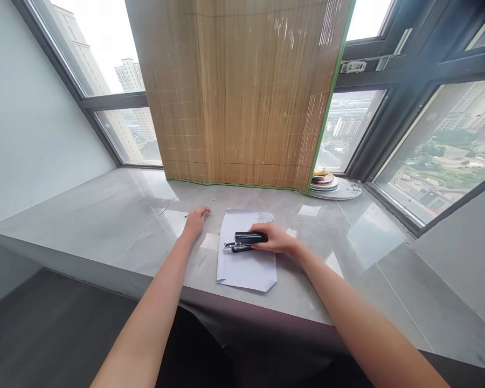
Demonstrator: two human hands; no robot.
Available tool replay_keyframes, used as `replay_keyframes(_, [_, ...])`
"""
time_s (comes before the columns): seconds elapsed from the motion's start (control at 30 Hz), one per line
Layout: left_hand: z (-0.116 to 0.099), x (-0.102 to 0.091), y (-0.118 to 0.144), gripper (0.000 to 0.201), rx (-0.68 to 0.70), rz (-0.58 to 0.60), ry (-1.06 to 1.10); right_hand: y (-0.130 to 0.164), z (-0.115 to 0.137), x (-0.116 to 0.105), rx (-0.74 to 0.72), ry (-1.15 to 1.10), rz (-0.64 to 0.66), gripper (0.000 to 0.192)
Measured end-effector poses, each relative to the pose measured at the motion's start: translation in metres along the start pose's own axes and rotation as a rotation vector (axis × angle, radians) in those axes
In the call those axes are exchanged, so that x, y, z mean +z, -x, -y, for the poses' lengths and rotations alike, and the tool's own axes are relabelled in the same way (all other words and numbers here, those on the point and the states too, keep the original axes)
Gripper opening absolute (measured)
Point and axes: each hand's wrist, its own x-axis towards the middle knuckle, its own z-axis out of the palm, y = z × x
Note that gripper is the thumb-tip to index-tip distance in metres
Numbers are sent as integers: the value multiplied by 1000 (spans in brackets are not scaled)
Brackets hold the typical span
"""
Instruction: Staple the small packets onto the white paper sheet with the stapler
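My right hand (272, 237) is closed around the rear end of a black stapler (249, 236), which lies across a white sheet of paper (246, 272). Its upper arm stands apart from the base, and a metal part juts out at the left end. The paper has small printed marks near its top right and folded or bent lower corners. To the left of the paper, my left hand (196, 220) rests on the grey tiled sill (153, 237), fingers loosely extended and slightly apart, with nothing visible in it. A tiny dark object lies beside that hand, too small to name.
A bamboo blind (242, 97) with green edging hangs down to the back of the sill. At its right lower corner stand stacked plates (323, 184) on a white oval platter (347, 190). Dark-framed windows (416, 70) and walls bound the sill; its front edge (258, 312) drops towards me.
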Motion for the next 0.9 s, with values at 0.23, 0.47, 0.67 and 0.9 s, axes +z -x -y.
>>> replay_keyframes(0.23, [17, 9, -6, 33, 138, -7, -166, -4, 3, 9, -58, 56, -44, 18])
replay_keyframes(0.47, [17, 19, -19, 35, 145, 69, -290, -8, 8, 15, -64, 37, -49, 16])
replay_keyframes(0.67, [7, 27, -42, 39, 139, 125, -407, -10, 10, 16, -118, 73, -48, 16])
replay_keyframes(0.9, [15, 36, -62, 39, 183, 178, -341, -10, 4, 17, -131, 74, -50, 17])
